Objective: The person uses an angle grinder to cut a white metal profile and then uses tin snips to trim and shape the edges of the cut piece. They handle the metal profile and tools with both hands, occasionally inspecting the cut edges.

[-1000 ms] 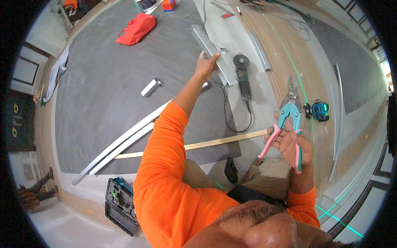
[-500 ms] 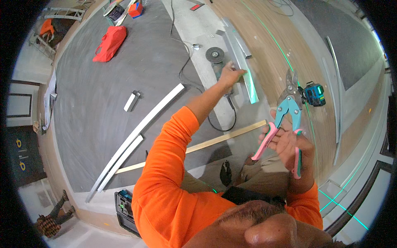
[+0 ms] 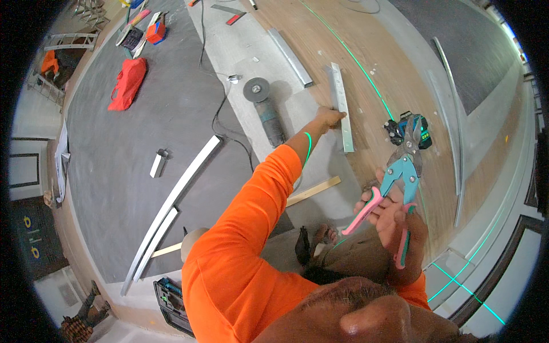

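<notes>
A short metal channel (image 3: 345,128), silvery with a row of small marks along it, is pinched near its middle by my left hand (image 3: 329,118). Its long side points away from me over the wood-look floor. In my right hand (image 3: 394,223) rests a pair of tin snips (image 3: 407,171) with turquoise arms and pink-and-green handles. The handles are spread apart, and the blades point forward. Behind the blades, partly covered by them, stands a laser level (image 3: 424,137) throwing green lines. An angle grinder (image 3: 269,123) lies left of my left hand.
Another metal channel (image 3: 290,57) lies farther off. Two long white profiles (image 3: 177,191) and a wooden strip (image 3: 314,190) are on the floor at left and centre. A power cord (image 3: 220,108), red bag (image 3: 128,84), and open tool case (image 3: 171,303) are also around.
My left hand has drawn the short channel away from the other channel beside it and turned it straighter. The view has shifted. The snips stay in my right hand, now overlapping the laser level.
</notes>
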Available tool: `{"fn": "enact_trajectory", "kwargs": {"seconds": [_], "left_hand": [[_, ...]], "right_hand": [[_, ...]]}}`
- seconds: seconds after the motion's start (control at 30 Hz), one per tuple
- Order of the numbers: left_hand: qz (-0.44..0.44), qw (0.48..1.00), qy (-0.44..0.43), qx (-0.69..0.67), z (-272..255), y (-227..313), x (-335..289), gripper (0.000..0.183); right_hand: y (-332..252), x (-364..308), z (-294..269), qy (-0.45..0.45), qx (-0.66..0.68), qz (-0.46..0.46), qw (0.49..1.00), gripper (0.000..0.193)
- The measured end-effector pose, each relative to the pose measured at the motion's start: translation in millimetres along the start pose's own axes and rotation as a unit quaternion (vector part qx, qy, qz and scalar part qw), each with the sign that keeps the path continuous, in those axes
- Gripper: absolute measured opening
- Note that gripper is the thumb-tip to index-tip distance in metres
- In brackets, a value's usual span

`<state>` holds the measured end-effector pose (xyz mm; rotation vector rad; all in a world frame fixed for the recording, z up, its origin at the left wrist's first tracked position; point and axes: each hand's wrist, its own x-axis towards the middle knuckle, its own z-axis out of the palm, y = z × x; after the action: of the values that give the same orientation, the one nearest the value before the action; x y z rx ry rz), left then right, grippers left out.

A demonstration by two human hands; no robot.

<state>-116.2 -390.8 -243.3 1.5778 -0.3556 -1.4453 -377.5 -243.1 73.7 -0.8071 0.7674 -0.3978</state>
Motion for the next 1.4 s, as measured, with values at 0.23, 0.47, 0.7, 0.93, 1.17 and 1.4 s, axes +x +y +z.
{"fn": "enact_trajectory", "kwargs": {"seconds": [0.23,0.47,0.7,0.93,1.17,1.4], "left_hand": [[0.066,0.997,0.047,-0.001,-7,2,53,0.026],[0.116,0.905,0.341,0.226,-20,41,37,0.048],[0.142,0.796,0.511,0.291,-67,73,60,0.082],[0.094,0.865,0.400,0.289,-97,75,82,0.075],[0.144,0.942,-0.077,-0.292,-109,101,17,0.012],[0.321,0.907,-0.114,-0.247,-132,143,-158,0.045]], "right_hand": [[1,-6,-25,0.032,0.079,-0.037,0.996,0.107],[-3,-3,-44,-0.007,0.060,-0.016,0.998,0.105],[-4,-4,-39,-0.017,0.124,-0.011,0.992,0.105],[-6,-9,-25,0.015,0.154,0.009,0.988,0.108],[-11,4,7,-0.002,0.108,0.010,0.994,0.108],[14,17,55,-0.086,0.132,-0.017,0.987,0.103]]}}
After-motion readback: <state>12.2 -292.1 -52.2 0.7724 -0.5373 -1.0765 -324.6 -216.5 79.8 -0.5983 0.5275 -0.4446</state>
